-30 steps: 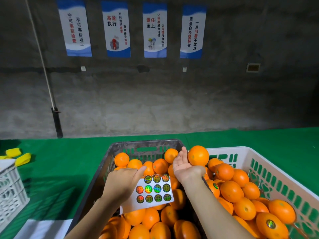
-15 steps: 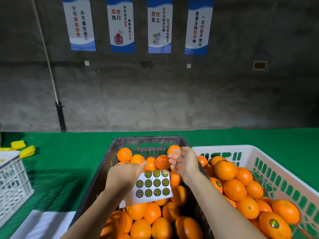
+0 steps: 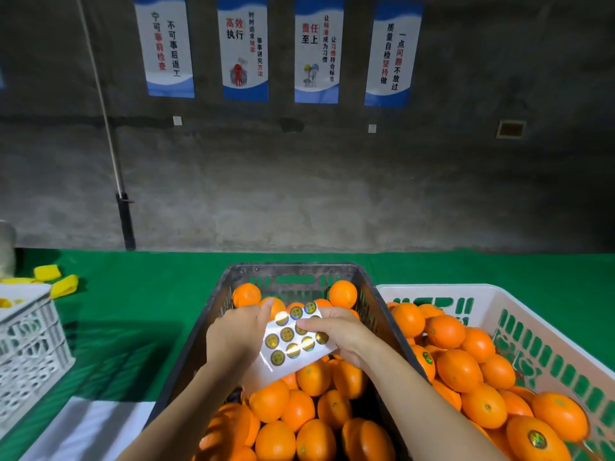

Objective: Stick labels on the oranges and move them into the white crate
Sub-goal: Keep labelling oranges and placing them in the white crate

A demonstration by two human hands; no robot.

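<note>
White paper backing carried the shiny round stickers, and this sheet of labels [image 3: 293,342] was held tilted just above the oranges [image 3: 301,409] heaped in the dark crate [image 3: 293,268]. The left hand [image 3: 233,337] gripped the sheet's left side, thumb laid along the top edge. The right hand [image 3: 336,334] was closed on the right side, its thumb pressed down among the stickers. Whether a sticker had already lifted could not be told. The likely trouble lay in the peel: a sticker could fold onto itself or cling to the thumb, and a curled one would probably not lie flat on dimpled peel. Pulling hard against the one-handed grip might also bend or tear the thin sheet, or slip it down among the fruit. To the right, touching the dark crate, the white crate [image 3: 432,288] was already piled high, a labelled orange [image 3: 535,439] near its front. Another fruit set on that heap could roll, perhaps over the rim onto the green cloth [image 3: 139,311]. With neither hand holding an orange, it would also be easy to lose track of which had been labelled.
</note>
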